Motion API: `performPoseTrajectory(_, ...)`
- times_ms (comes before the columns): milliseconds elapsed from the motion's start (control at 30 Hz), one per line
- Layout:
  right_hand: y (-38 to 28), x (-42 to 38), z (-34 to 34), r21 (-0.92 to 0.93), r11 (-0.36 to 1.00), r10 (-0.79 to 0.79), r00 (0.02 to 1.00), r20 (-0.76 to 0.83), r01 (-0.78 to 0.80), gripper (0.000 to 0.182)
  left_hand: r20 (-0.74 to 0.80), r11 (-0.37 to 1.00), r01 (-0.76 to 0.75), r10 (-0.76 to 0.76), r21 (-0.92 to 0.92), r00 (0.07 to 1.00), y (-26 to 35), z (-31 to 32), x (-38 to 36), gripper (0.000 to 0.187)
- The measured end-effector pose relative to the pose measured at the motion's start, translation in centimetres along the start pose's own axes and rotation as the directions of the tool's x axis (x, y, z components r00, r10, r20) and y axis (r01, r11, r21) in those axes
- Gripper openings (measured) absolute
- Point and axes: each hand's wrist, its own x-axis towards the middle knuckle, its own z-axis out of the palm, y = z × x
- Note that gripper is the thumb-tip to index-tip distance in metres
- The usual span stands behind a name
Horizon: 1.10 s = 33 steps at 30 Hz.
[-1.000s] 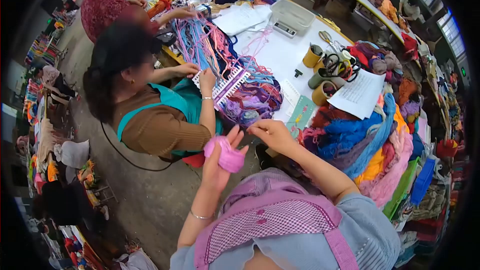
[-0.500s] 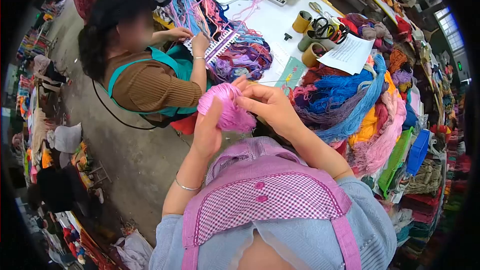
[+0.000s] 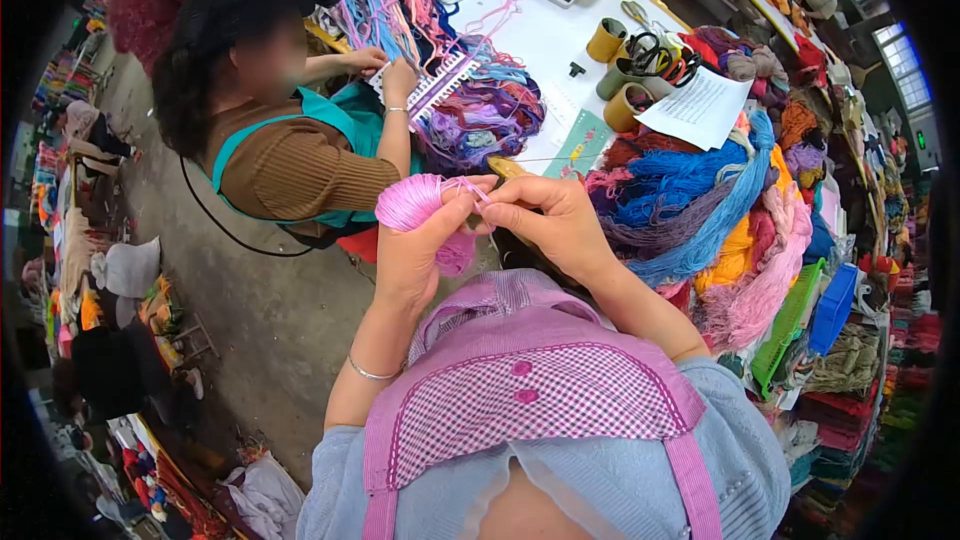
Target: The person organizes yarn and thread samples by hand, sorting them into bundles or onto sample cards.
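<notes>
A ball of glossy pink yarn [image 3: 408, 202] is in my left hand [image 3: 412, 258], with the fingers closed around it and the thumb pressing toward the strands. Part of the ball hangs below my palm. From its right end, several loose pink strands [image 3: 472, 192] run to my right hand [image 3: 556, 224], whose thumb and forefinger pinch them. The two sets of fingertips nearly meet in front of my pink checked apron [image 3: 540, 390]. My fingers hide the exact spot where the strands are gripped.
A co-worker in a brown sweater [image 3: 300, 175] sits at the left, handling a purple-and-white strip [image 3: 440, 85]. Ahead, a white table [image 3: 550, 40] bears multicoloured yarn [image 3: 490, 120], scissors [image 3: 636, 12], brown tubes [image 3: 628, 108] and paper [image 3: 697, 110]. Blue yarn [image 3: 690, 210] is heaped on the right.
The pink ball has turned and shifted slightly left in my left hand. That thumb has moved from the ball's front to the strands, near my right fingertips. The strands are now visible between my hands.
</notes>
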Motion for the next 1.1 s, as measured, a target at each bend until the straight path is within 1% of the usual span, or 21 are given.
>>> performPoseTrajectory(133,0.2,0.5,-0.6,-0.049,0.999,-0.008,1.0,-0.001,0.008,0.012,0.024,0.999,-0.009,0.01,-0.032,1.0,-0.3,-0.7,0.7,0.018)
performPoseTrajectory(233,0.6,1.1,-1.1,-0.061,0.998,-0.006,1.0,0.014,0.007,0.013,0.007,1.0,0.006,-0.006,0.014,1.0,-0.5,-0.9,1.3,0.024)
performPoseTrajectory(267,1.3,1.4,-1.5,-0.232,0.97,-0.072,0.997,0.017,0.074,0.012,0.006,1.0,0.003,-0.003,0.026,1.0,-0.7,-1.0,1.6,0.025)
performPoseTrajectory(333,1.4,1.7,-1.8,-0.395,0.908,-0.135,0.99,0.035,0.138,0.012,0.0,0.999,0.0,0.0,0.037,1.0,-1.0,-1.3,2.1,0.026)
performPoseTrajectory(367,0.9,1.9,-1.7,-0.153,0.988,0.01,1.0,0.022,-0.006,0.012,0.002,0.999,0.021,-0.021,-0.044,1.0,-1.2,-1.5,2.3,0.024)
performPoseTrajectory(400,0.5,2.3,-1.7,0.098,0.983,0.152,0.987,0.049,-0.156,0.013,0.005,0.992,0.038,-0.038,-0.124,0.999,-1.4,-1.9,2.6,0.022)
performPoseTrajectory(433,0.9,2.9,-2.4,0.143,0.974,0.167,0.982,0.082,-0.178,0.015,-0.049,0.977,0.128,-0.138,-0.171,0.989,-1.9,-3.2,2.7,0.024)
performPoseTrajectory(500,0.6,4.2,-4.7,0.097,0.964,0.236,0.963,0.129,-0.249,0.016,0.012,0.914,0.257,-0.267,-0.315,0.964,-4.4,-9.0,2.9,0.024)
performPoseTrajectory(533,0.3,5.1,-6.4,0.167,0.932,0.283,0.934,0.22,-0.322,0.014,-0.041,0.897,0.271,-0.303,-0.349,0.952,-5.8,-11.4,2.6,0.024)
performPoseTrajectory(600,-0.6,7.2,-9.2,-0.033,0.945,0.326,0.938,0.119,-0.325,0.016,-0.123,0.865,0.276,-0.355,-0.419,0.927,-8.9,-16.0,1.0,0.023)
performPoseTrajectory(667,-1.1,10.5,-13.4,-0.158,0.928,0.346,0.937,0.041,-0.336,0.015,-0.269,0.848,0.282,-0.429,-0.45,0.862,-11.5,-19.9,-1.2,0.022)
performPoseTrajectory(700,-1.7,12.7,-15.5,-0.223,0.898,0.389,0.921,-0.001,-0.379,0.014,-0.295,0.833,0.272,-0.447,-0.482,0.845,-13.1,-22.1,-2.4,0.021)
performPoseTrajectory(733,-1.5,15.0,-18.2,-0.235,0.898,0.375,0.926,-0.035,-0.373,0.015,-0.32,0.817,0.263,-0.466,-0.513,0.825,-14.4,-24.3,-3.7,0.019)
performPoseTrajectory(767,-2.1,17.5,-20.8,-0.127,0.904,0.411,0.912,-0.013,-0.409,0.014,-0.372,0.821,0.257,-0.481,-0.51,0.794,-15.3,-25.9,-5.2,0.018)
performPoseTrajectory(833,-3.3,23.1,-26.2,-0.206,0.882,0.398,0.904,-0.157,-0.424,0.015,-0.508,0.84,0.226,-0.49,-0.494,0.709,-17.0,-28.2,-7.5,0.017)
performPoseTrajectory(867,-4.3,26.8,-30.0,-0.245,0.924,0.267,0.954,-0.134,-0.293,0.016,-0.592,0.856,0.197,-0.48,-0.478,0.647,-17.7,-28.9,-8.6,0.017)
performPoseTrajectory(933,-6.3,34.1,-37.4,-0.317,0.948,-0.011,0.997,-0.081,-0.015,0.018,-0.657,0.851,0.193,-0.505,-0.489,0.56,-18.8,-30.2,-10.6,0.018)
performPoseTrajectory(967,-9.2,36.7,-39.8,-0.279,0.959,-0.121,0.959,-0.256,0.047,0.021,-0.658,0.853,0.193,-0.501,-0.485,0.561,-19.1,-30.4,-11.5,0.018)
performPoseTrajectory(1000,-12.8,36.6,-37.0,-0.5,0.859,-0.359,0.821,-0.445,0.104,0.021,-0.647,0.845,0.214,-0.518,-0.491,0.56,-19.3,-30.6,-12.5,0.018)
performPoseTrajectory(1033,-16.4,36.2,-33.4,-0.699,0.711,-0.593,0.601,-0.536,0.079,0.02,-0.636,0.836,0.236,-0.534,-0.496,0.557,-19.4,-30.7,-12.8,0.019)
performPoseTrajectory(1100,-19.9,37.0,-32.6,-0.662,0.71,-0.655,0.57,-0.495,0.24,0.022,-0.642,0.865,0.214,-0.485,-0.454,0.594,-19.1,-28.8,-13.0,0.019)
